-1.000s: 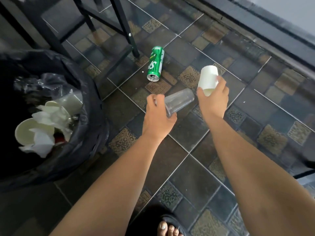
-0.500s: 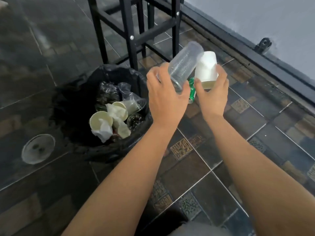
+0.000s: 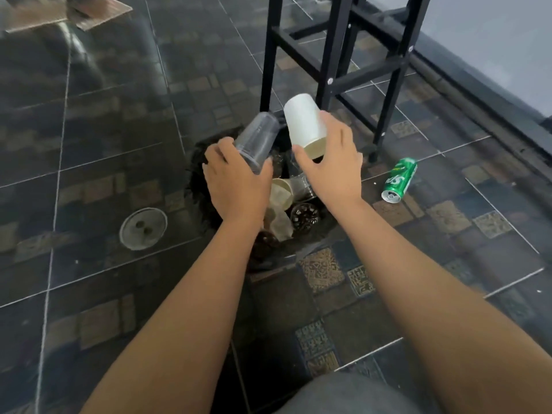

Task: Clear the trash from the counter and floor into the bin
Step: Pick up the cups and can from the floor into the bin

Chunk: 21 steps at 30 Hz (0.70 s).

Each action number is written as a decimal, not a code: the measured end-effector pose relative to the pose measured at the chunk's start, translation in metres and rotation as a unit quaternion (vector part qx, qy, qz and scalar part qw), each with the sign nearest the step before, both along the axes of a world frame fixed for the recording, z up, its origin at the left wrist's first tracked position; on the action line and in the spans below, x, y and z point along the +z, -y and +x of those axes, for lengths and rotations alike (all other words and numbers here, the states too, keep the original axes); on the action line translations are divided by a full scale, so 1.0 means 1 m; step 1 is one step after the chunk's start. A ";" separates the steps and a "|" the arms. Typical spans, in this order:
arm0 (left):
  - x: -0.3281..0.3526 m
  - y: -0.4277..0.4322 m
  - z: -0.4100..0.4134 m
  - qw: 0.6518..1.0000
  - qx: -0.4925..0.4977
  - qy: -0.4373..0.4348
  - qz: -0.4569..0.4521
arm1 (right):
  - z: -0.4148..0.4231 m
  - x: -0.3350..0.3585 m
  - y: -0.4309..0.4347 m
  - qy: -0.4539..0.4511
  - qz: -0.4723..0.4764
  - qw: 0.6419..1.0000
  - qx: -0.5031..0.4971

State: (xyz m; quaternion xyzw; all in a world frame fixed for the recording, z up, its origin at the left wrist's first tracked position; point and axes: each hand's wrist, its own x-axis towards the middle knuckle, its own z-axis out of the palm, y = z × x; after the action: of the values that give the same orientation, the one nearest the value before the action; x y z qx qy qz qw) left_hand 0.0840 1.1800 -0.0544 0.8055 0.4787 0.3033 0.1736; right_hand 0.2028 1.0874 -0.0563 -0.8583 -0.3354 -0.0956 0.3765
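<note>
Right at the middle of the frame, both hands hang over the bin (image 3: 198, 186), a black-lined opening mostly hidden beneath them. The left hand (image 3: 237, 186) is closed around the mouth end of a clear plastic cup (image 3: 258, 138), which tilts up and away with its base pointing toward the upper part of the frame. Just beside it, the right hand (image 3: 331, 168) grips a white paper cup (image 3: 303, 122) near its rim, held upside down and slightly tilted, its open mouth facing down toward the palm. The two cups nearly touch above the bin. Between the wrists, crumpled paper cups (image 3: 280, 194) and a dark plastic lid (image 3: 304, 216) show inside the bin. A green soda can (image 3: 400, 179) lies on its side on the tiled floor (image 3: 104, 144), right of the right hand and well apart from it, its opened top facing the lower edge. Black stool legs (image 3: 334, 55) stand in the upper centre, behind the bin. A round floor drain (image 3: 143, 228) sits at left of the bin.
</note>
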 end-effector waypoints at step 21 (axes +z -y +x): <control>-0.028 0.003 0.007 0.977 -0.093 -0.190 -0.028 | 0.009 -0.019 0.037 0.030 -0.116 0.989 0.084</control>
State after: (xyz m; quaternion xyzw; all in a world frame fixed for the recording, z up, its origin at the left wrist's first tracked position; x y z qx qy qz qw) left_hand 0.0906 1.1766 -0.0824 0.8842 0.4342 0.1141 0.1291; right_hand 0.2117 1.0506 -0.0756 -0.8614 -0.4265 -0.0499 0.2713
